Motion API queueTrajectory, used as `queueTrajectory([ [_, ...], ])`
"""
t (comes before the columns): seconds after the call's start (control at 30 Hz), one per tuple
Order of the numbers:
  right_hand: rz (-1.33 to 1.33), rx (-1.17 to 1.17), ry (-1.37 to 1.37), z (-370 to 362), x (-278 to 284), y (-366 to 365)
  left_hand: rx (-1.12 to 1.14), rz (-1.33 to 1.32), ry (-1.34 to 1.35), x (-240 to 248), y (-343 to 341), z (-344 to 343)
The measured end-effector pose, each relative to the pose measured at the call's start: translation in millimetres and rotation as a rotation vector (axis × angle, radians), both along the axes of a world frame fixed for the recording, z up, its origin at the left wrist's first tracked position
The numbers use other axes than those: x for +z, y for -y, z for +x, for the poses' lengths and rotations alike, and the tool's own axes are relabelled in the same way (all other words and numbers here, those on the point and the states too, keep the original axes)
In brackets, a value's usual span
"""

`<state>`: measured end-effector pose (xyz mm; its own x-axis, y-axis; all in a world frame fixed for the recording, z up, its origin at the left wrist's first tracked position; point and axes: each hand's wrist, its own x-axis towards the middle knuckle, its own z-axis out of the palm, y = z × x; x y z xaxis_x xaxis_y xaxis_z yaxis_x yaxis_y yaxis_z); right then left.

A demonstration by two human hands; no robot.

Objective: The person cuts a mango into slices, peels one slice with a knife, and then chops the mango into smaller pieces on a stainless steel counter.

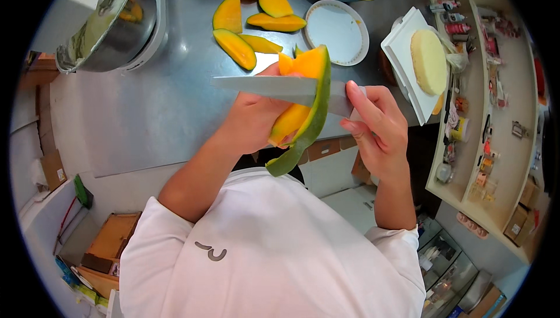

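A mango piece (303,105) with green peel hanging below is gripped in the left hand (254,116), held above the bench (146,114) edge. A knife (274,88) is clasped in the right hand (379,128) — its blade laid flat across the fruit, pointing to the left. Beyond, peeled mango slices (242,46) lie on the steel bench beside a white plate (338,31). Farther left a steel bowl (111,20) is seen — at right, a pale round cake (429,61) on a white board (402,49).
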<state>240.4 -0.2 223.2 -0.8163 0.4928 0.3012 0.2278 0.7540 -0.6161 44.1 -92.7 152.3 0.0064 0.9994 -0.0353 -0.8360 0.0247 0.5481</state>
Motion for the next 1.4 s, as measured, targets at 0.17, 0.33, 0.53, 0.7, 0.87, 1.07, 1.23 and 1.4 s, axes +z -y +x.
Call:
queueTrajectory([
  [0.17,-0.077,-0.072,-0.015,1.6,-4.1,1.8,-0.097,-0.024,-0.016,-1.5,1.7,-5.3],
  [0.33,-0.062,-0.042,-0.045,-8.1,-8.6,0.2,-0.138,-0.04,-0.033,-3.7,3.2,-7.4],
  [0.53,-0.077,-0.073,-0.045,-10.2,-15.4,-5.3,-0.145,0.079,0.067,-13.5,-5.1,-7.7],
  [0.7,-0.065,-0.087,-0.023,-11.5,-23.0,-13.6,-0.142,0.052,0.066,-21.6,-11.1,-8.2],
  [0.87,-0.109,-0.1,-0.005,-8.0,-28.4,-19.0,-0.167,-0.03,-0.017,-24.6,-13.9,-13.5],
  [1.07,-0.181,-0.069,0.014,-6.5,-36.4,-24.0,-0.208,-0.14,-0.019,-30.8,-12.4,-13.9],
  [1.23,-0.266,-0.083,0.046,-10.7,-49.9,-35.7,-0.226,-0.093,-0.009,-46.2,-19.1,-18.2],
  [1.4,-0.437,-0.049,0.001,-8.8,-62.8,-33.9,-0.193,-0.202,-0.068,-44.0,-19.9,-17.5],
])
